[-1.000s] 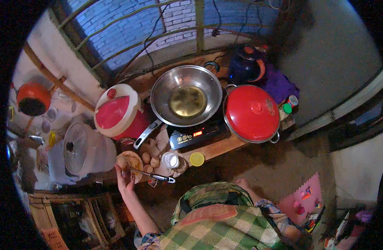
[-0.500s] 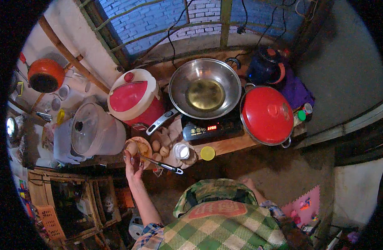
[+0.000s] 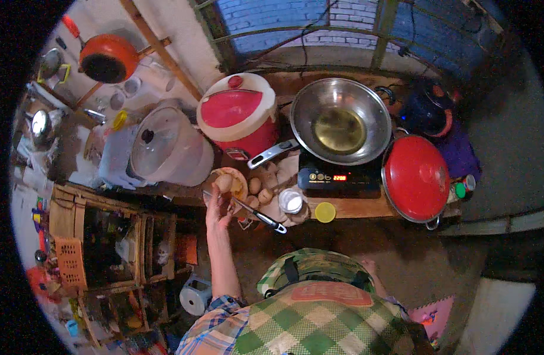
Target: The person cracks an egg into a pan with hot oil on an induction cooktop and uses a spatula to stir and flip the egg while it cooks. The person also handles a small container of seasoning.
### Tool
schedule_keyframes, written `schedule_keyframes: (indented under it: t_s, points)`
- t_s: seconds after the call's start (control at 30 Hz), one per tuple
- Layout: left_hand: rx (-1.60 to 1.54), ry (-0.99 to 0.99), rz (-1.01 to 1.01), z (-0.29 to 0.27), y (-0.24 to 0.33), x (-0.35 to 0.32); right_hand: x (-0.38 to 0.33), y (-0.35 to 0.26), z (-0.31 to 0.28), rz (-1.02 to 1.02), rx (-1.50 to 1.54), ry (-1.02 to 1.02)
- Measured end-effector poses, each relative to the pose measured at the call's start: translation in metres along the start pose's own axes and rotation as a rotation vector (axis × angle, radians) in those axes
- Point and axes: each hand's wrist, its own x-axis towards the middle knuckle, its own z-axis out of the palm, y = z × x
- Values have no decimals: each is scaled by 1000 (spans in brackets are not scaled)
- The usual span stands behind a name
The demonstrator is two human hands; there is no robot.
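Note:
My left hand (image 3: pixel 218 210) is closed around a brown egg (image 3: pixel 224 183), held up at the left side of a bowl (image 3: pixel 243 182). Yellowish contents show in the bowl. A utensil with a black and silver handle (image 3: pixel 266 219) leans out of it, its end past the counter edge. Several more eggs (image 3: pixel 265 195) lie beside the bowl on a pale cloth (image 3: pixel 283 171). My right hand (image 3: pixel 369 271) hangs low by my checkered apron, away from the counter. Its fingers are too hidden and blurred to read.
A steel wok (image 3: pixel 307 112) with yellowish oil sits on a lit induction cooker (image 3: pixel 319 184). Its handle (image 3: pixel 272 155) points toward the eggs. Around it stand a red rice cooker (image 3: pixel 233 115), a red-lidded pan (image 3: pixel 417 177), a white jar (image 3: pixel 291 202), a yellow lid (image 3: pixel 325 212) and a clear tub (image 3: pixel 171 148).
The whole view has swung, so the counter now appears further right. My left hand still holds the egg by the bowl, and the objects on the counter keep their places.

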Motion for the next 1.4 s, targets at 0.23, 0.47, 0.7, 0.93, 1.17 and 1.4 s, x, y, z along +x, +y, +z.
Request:
schedule_keyframes:
  t_s: [0.23, 0.47, 0.7, 0.93, 1.17, 1.4]
  points:
    - [-21, -29, -6, -9, -2, 7, 5, -16, 7, 35, 132, -153]
    - [-14, -85, -14, -16, -6, 16, 0, -26, 39, -94, 361, -340]
    - [41, -75, 10, -12, -5, 20, 12, 6, -9, 19, 510, -317]
    - [-26, -44, 19, -41, -10, 25, 10, -22, 51, -45, 432, -279]
    - [-4, -69, 13, -21, -6, 32, 6, 0, 6, -33, 229, -60]
    - [88, -169, 1, -24, 0, 22, 13, 0, 32, -164, 501, -256]
